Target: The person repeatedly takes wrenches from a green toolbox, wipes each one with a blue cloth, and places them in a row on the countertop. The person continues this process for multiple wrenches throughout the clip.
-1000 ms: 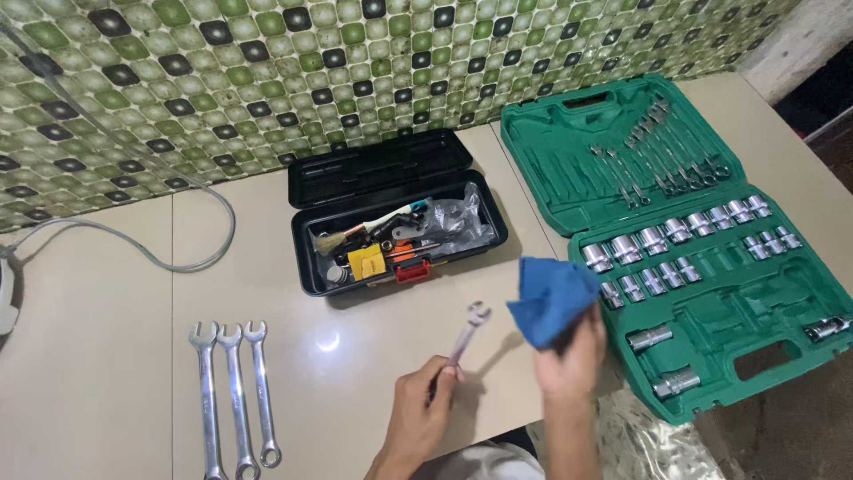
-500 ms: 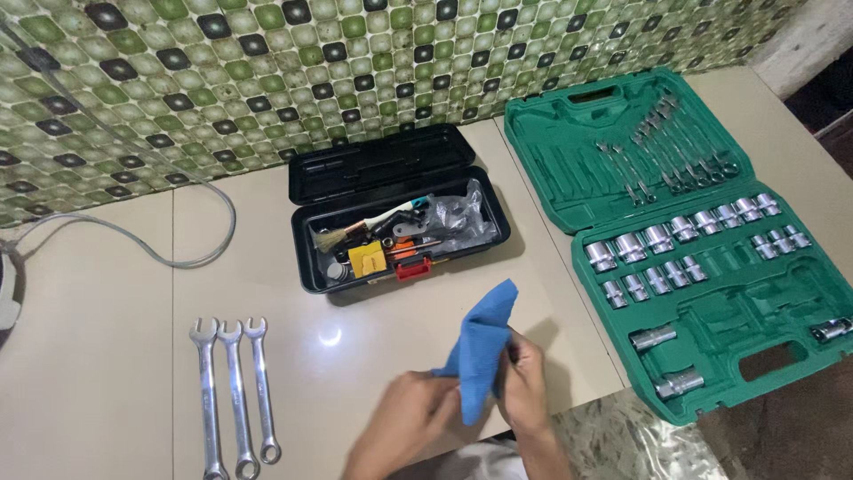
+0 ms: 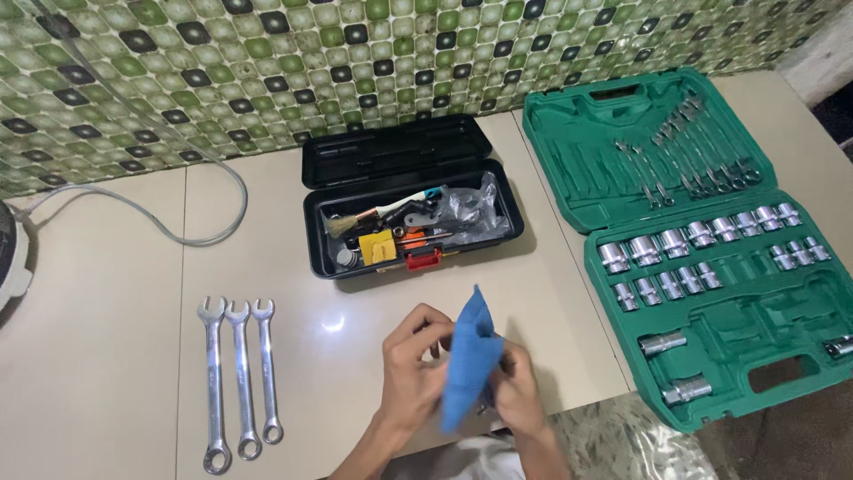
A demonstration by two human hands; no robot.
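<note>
Both my hands are together over the beige table's front edge, pinching a blue cloth [image 3: 466, 356] between them. My left hand [image 3: 410, 369] grips the cloth from the left, and my right hand [image 3: 520, 391] presses it from the right. The small wrench seen earlier is hidden inside the cloth. Three silver combination wrenches [image 3: 240, 378] lie side by side to the left of my hands.
An open black toolbox [image 3: 404, 160] with a brush, yellow and red items and a plastic bag stands behind my hands. An open green socket case [image 3: 711, 311] fills the right side. A grey cable [image 3: 178, 233] curves at the back left, by a white appliance [image 3: 11, 258].
My left hand held a small wrench up while my right hand held the cloth apart. The hands then came together, and the cloth now covers the wrench.
</note>
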